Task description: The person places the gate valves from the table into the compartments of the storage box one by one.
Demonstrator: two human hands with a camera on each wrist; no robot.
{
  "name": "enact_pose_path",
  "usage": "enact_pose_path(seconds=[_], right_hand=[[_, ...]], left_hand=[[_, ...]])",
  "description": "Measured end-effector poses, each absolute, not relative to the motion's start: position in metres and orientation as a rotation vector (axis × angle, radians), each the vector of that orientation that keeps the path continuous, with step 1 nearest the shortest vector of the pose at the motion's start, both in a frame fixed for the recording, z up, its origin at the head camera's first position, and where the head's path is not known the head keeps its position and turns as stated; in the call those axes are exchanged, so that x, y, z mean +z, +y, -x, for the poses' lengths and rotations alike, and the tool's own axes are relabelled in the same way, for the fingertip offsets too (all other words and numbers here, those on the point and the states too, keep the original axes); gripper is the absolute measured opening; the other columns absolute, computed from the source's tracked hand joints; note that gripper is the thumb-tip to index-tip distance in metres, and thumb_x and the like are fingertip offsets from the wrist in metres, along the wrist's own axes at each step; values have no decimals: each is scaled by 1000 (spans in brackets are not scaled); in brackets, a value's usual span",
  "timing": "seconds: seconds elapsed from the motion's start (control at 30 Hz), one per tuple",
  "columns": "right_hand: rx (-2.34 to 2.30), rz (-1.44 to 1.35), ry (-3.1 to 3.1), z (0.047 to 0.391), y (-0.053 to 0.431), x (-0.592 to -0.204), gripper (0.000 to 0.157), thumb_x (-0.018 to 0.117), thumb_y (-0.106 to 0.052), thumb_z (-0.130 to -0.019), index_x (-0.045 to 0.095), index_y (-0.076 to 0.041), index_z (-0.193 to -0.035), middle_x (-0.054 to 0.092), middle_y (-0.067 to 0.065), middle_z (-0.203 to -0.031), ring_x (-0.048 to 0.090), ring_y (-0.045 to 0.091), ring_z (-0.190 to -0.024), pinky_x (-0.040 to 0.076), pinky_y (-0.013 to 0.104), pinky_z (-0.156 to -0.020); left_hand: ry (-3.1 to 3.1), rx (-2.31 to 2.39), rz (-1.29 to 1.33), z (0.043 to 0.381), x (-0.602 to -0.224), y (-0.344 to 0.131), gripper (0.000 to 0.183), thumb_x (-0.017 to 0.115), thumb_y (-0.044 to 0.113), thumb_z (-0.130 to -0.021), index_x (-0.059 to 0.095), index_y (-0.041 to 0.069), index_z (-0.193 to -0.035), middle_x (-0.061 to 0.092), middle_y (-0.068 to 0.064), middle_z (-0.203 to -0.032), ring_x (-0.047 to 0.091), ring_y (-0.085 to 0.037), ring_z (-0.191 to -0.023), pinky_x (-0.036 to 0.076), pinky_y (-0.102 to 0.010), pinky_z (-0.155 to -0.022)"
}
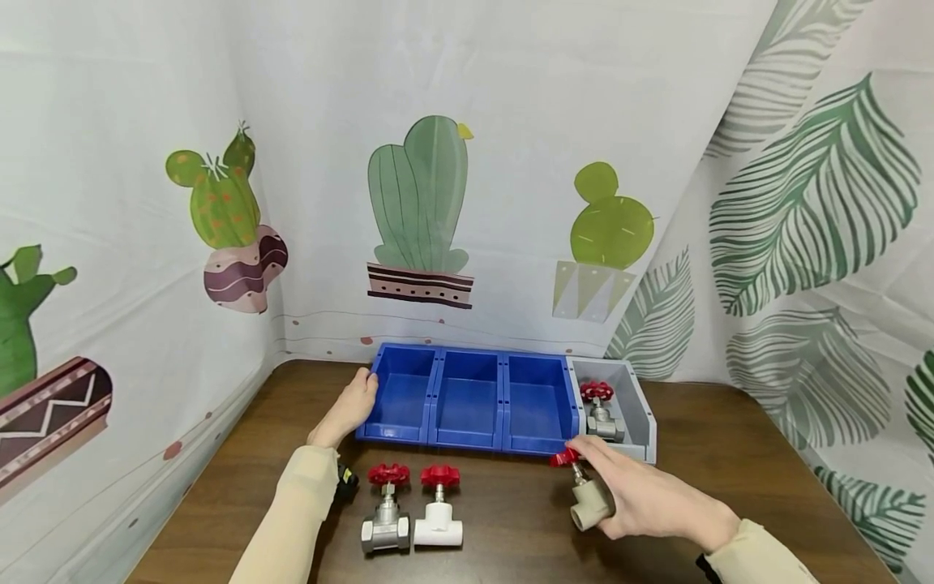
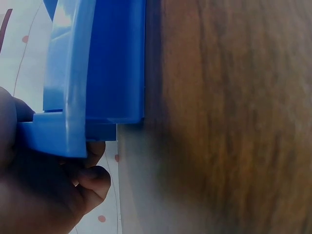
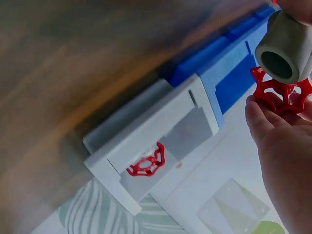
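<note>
My left hand (image 1: 353, 405) grips the outer side wall of the leftmost blue bin (image 1: 394, 431); in the left wrist view its fingers curl about the bin's edge. My right hand (image 1: 638, 491) holds a beige plastic valve (image 1: 591, 504) with a red handwheel above the table, just in front of the grey bin (image 1: 644, 414). In the right wrist view, the fingers lie against the red handwheel (image 3: 280, 92), and the valve's round open end faces the camera. Inside the grey bin is a metal valve (image 1: 604, 423) with a red handwheel.
Two more blue bins (image 1: 467, 436) join the left one to the grey bin in a row. Nearer on the wooden table (image 1: 518, 519) stand a metal valve (image 1: 387, 531) and a white plastic valve (image 1: 439, 529), both with red handwheels. A patterned cloth (image 1: 525, 162) hangs behind.
</note>
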State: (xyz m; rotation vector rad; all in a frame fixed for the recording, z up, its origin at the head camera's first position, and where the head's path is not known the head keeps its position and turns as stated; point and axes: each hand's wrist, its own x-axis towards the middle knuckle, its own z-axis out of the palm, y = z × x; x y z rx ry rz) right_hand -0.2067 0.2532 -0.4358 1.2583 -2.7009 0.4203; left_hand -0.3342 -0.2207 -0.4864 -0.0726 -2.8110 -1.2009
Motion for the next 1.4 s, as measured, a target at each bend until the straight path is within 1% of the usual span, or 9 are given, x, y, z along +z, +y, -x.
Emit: enact_pose_path(seconds=[0.2, 0.37, 0.53, 0.63, 0.73, 0.9, 1.1, 1.23, 1.4], right_hand=[[419, -1210, -2757, 218, 250, -425, 100, 86, -22, -57, 38, -5, -144, 42, 9, -144, 47, 24, -127, 45, 44, -97], [424, -1229, -2716, 228, 245, -418, 99, 87, -24, -58, 39, -4, -142, 45, 10, -140, 48, 24, -124, 44, 46, -98], [435, -1252, -2706, 239, 239, -412, 99, 88, -23, -57, 39, -3, -142, 44, 10, -140, 54, 25, -116, 48, 45, -93], [449, -1241, -2738, 245, 236, -408, 99, 87, -20, -59, 38, -2, -143, 43, 13, -141, 53, 29, -118, 47, 47, -94], [462, -1228, -2757, 250, 234, -405, 99, 87, -20, -60, 37, -2, -143, 43, 16, -142, 49, 32, -122, 45, 49, -96], [463, -1219, -2731, 257, 234, -404, 98, 87, -24, -61, 37, -1, -143, 44, 15, -140, 49, 29, -122, 45, 48, -97], [468, -1218, -2707, 265, 233, -404, 98, 86, -24, -61, 37, -2, -143, 45, 13, -138, 51, 24, -118, 48, 44, -93], [489, -1214, -2723, 271, 232, -405, 96, 85, -22, -62, 36, -3, -143, 44, 11, -138, 52, 24, -116, 49, 43, -92], [493, -1180, -2738, 277, 230, -405, 97, 86, -26, -63, 37, -3, -143, 44, 11, -140, 51, 24, -119, 47, 44, -94]], left_hand=[[-2828, -1210, 52, 333, -487, -222, 29, 29, 25, -107, 43, 1, -115, 53, -19, -99, 52, -32, -91, 42, -46, -80], [-2834, -1214, 65, 334, -484, -221, 28, 29, 25, -107, 42, 1, -116, 53, -17, -96, 52, -32, -89, 42, -45, -78], [-2844, -1210, 74, 335, -482, -221, 27, 30, 24, -107, 42, 2, -114, 49, -14, -87, 51, -31, -85, 42, -43, -74], [-2847, -1214, 79, 336, -482, -222, 26, 29, 24, -108, 42, 2, -112, 44, -11, -82, 50, -30, -82, 40, -41, -72], [-2852, -1218, 80, 336, -482, -223, 25, 29, 24, -107, 42, 3, -112, 42, -9, -80, 50, -29, -81, 40, -40, -71], [-2852, -1208, 93, 337, -481, -224, 26, 29, 25, -107, 41, 3, -111, 41, -10, -80, 49, -29, -80, 40, -40, -70], [-2843, -1206, 84, 338, -483, -224, 26, 29, 24, -107, 42, 2, -113, 47, -12, -86, 50, -30, -85, 41, -42, -74], [-2833, -1201, 75, 338, -485, -223, 26, 30, 24, -107, 43, 2, -114, 48, -13, -87, 51, -31, -86, 41, -43, -75], [-2840, -1203, 70, 336, -488, -223, 27, 29, 25, -108, 42, 2, -115, 49, -14, -88, 51, -31, -86, 41, -43, -76]])
